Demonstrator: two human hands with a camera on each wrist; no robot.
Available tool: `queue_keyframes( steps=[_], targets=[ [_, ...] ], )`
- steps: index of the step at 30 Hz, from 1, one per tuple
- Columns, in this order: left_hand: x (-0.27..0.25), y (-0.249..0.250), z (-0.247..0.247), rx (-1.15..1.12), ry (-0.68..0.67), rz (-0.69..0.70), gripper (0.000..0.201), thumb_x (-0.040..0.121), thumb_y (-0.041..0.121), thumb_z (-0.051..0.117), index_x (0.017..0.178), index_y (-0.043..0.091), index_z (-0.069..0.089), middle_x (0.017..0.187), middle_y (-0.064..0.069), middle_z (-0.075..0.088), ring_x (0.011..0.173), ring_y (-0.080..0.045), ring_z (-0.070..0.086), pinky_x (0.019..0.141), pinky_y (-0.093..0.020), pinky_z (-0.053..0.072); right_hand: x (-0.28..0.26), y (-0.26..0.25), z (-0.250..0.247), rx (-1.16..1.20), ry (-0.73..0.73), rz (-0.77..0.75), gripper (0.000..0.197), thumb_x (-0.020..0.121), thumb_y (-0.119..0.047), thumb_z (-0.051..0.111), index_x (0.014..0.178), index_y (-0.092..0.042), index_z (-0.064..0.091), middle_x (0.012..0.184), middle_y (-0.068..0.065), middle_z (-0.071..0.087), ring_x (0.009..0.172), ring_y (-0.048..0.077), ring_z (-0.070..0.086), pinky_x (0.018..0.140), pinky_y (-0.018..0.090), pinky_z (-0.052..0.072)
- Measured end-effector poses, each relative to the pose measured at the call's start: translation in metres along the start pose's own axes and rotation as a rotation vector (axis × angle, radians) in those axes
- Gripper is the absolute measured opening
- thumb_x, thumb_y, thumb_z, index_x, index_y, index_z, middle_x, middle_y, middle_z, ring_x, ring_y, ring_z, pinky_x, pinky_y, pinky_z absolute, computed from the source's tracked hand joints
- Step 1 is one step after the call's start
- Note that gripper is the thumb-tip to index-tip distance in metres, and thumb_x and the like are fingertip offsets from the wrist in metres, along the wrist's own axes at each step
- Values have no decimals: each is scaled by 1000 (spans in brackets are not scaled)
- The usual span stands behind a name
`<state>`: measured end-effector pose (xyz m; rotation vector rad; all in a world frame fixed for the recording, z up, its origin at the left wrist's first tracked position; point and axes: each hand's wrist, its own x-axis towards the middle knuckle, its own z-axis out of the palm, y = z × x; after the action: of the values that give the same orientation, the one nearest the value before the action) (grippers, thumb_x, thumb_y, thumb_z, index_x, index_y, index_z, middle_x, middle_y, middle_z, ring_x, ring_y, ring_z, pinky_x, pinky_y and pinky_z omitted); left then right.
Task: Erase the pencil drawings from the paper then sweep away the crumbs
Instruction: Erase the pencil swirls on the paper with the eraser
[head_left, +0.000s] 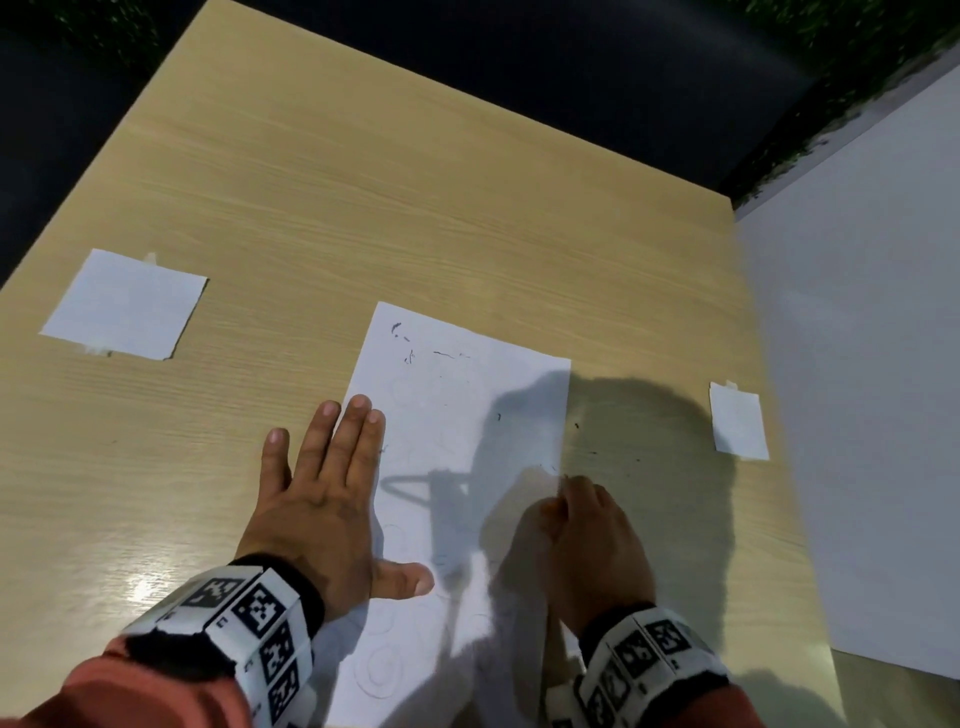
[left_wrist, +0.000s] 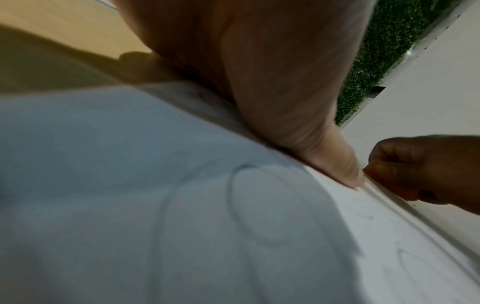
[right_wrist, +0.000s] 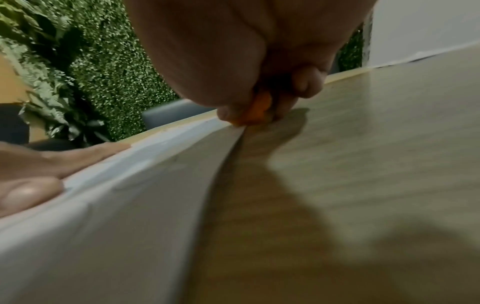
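- Two hands work at the near edge of the wooden table (head_left: 363, 182), each wrist wearing a band of black-and-white markers.
- Left hand (head_left: 322, 499): flat, fingers straight and spread, palm down across the left edge of the paper (head_left: 447, 415), thumb lying on the sheet. It pins the sheet and grips nothing.
- Right hand (head_left: 597, 540): fingers curled, knuckles up, at the paper's right edge. The head view hides what is inside the fist.
- Right wrist view fills that gap: an orange eraser (right_wrist: 257, 111) pinched between the curled fingers, its tip touching the sheet right at the edge, which lifts slightly off the table there.
- Left wrist view shows the same orange bit only as a sliver under the right hand; it gives a close look at faint pencil ovals (left_wrist: 259, 205) on the sheet below the palm.
- Head view: more faint circles near the bottom of the sheet and mid-sheet.
- Dark crumbs (head_left: 410, 348) lie scattered near the sheet's far left corner; a few more specks (head_left: 587, 441) sit on the bare table just right of the paper.
- Farther out: a small taped white square (head_left: 124, 306) to the left, a smaller taped one (head_left: 737, 421) to the right, well apart from the sheet.
- White board (head_left: 857, 389) along the right side; green foliage behind the table.
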<state>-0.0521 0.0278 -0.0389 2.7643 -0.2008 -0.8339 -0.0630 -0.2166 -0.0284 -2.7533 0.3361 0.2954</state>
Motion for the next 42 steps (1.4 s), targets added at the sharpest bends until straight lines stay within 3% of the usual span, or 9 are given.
queue_keyframes(
  steps=[6,11,17,24,29,35,38,40,42],
  targets=[
    [-1,3,-2,54,-32,-23,143,48,103,26,130,15,-51,138,0,-57,133,-22,-47,111,-54,-24,-44,-51,30,3,-98,-347,2,80,-23,42,81,-23,45,81,-8,48,76,16,49,58,22,29],
    [-1,3,-2,20,-16,-15,144,47,103,29,133,16,-46,141,1,-52,134,-21,-45,110,-53,-25,-3,5,0,-40,-9,10,9,92,-19,42,82,-18,43,88,-1,51,88,24,53,67,30,34],
    [-1,4,-2,52,-32,-25,143,48,103,26,134,14,-46,141,-1,-54,134,-23,-45,112,-55,-22,-42,-57,22,27,-109,-301,5,86,-17,44,83,-21,44,83,-5,50,78,16,48,62,21,32],
    [-1,4,-1,76,-51,-30,142,49,103,23,132,13,-50,139,-2,-56,133,-24,-46,110,-55,-24,-12,-8,-7,-9,-39,41,12,90,-18,42,79,-17,39,85,1,51,82,24,51,67,33,38],
    [-2,4,-3,52,-41,-21,144,46,103,24,133,13,-47,140,-1,-54,134,-23,-45,111,-54,-23,-47,-61,27,34,-145,-341,7,84,-16,46,83,-23,44,84,-6,51,78,15,48,65,24,33],
    [-1,6,-4,85,-65,-39,143,49,103,24,132,12,-49,138,-4,-56,133,-25,-46,110,-56,-23,4,-9,-2,-33,-39,53,13,92,-22,40,82,-14,45,86,3,55,82,24,53,72,38,45],
    [-3,6,-6,73,-67,-26,140,46,101,18,131,12,-50,137,-3,-57,134,-26,-45,111,-56,-22,-9,-66,10,41,-87,-179,7,89,-19,47,82,-18,47,88,2,55,84,22,53,70,32,41],
    [-4,6,-6,35,-26,-9,121,52,83,6,134,10,-46,141,-2,-53,134,-25,-44,113,-58,-19,-25,-104,27,113,-211,-349,7,85,-14,50,82,-21,48,92,1,56,87,19,54,72,27,42],
    [-5,6,-4,8,7,-7,113,53,73,1,137,11,-41,145,-1,-49,136,-23,-42,113,-57,-17,-20,-107,28,124,-179,-350,12,85,-13,49,81,-23,43,94,1,57,90,18,55,75,30,47]
  ],
)
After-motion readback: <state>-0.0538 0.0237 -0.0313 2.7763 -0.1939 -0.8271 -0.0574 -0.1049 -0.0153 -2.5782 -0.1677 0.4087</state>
